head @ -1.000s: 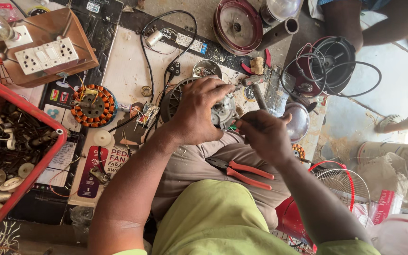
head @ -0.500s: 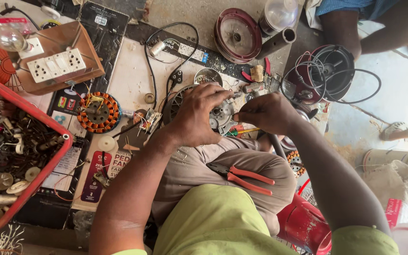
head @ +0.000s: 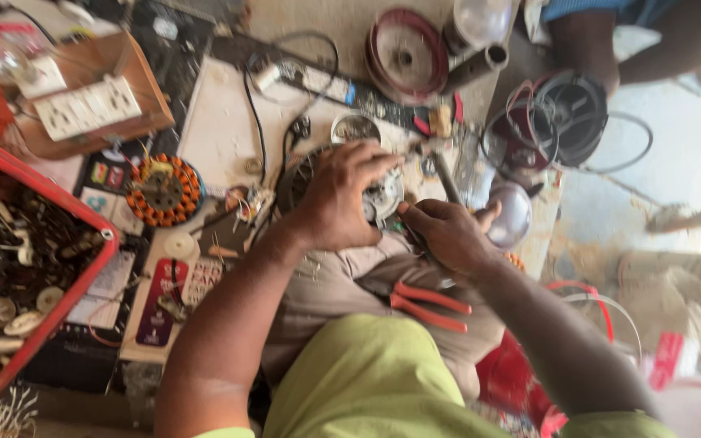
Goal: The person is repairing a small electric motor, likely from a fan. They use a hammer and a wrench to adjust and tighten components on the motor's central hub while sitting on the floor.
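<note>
Steadying a round grey metal fan motor (head: 379,191) against the knee, the left hand (head: 338,203) spreads over its casing, fingers clamped on it to keep it from turning. Beside it, the right hand (head: 448,235) is closed around a slim dark tool whose tip meets the motor. One pair of orange-handled pliers (head: 430,306) rests on the lap; one copper-wound stator (head: 164,191) lies nearby.
</note>
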Available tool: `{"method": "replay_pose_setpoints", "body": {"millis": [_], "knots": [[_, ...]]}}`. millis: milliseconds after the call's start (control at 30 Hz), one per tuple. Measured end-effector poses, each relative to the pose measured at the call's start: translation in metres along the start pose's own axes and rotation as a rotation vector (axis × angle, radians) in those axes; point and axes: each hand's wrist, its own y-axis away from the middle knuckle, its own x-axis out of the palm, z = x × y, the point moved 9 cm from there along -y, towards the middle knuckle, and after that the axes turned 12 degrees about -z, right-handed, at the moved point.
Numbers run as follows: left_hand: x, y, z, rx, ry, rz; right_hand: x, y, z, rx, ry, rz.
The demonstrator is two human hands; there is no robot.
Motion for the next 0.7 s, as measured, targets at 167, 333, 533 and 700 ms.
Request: {"method": "replay_pose_setpoints", "body": {"millis": [167,333,533,700], "knots": [[0.003,0.003,-0.002,0.022,-0.017,-0.011,0.028,0.067,-0.026,0.920,-1.090,-0.190],[0.000,0.003,-0.007,0.040,0.011,-0.020,-0.027,0.010,-0.023,0.543,-0.177,-0.059],[0.001,0.002,-0.006,0.033,-0.003,-0.006,-0.027,-0.031,0.002,0.117,0.203,0.145],[-0.001,0.003,-0.009,0.041,0.003,-0.031,-0.020,-0.049,0.012,0.021,0.333,0.310]]}}
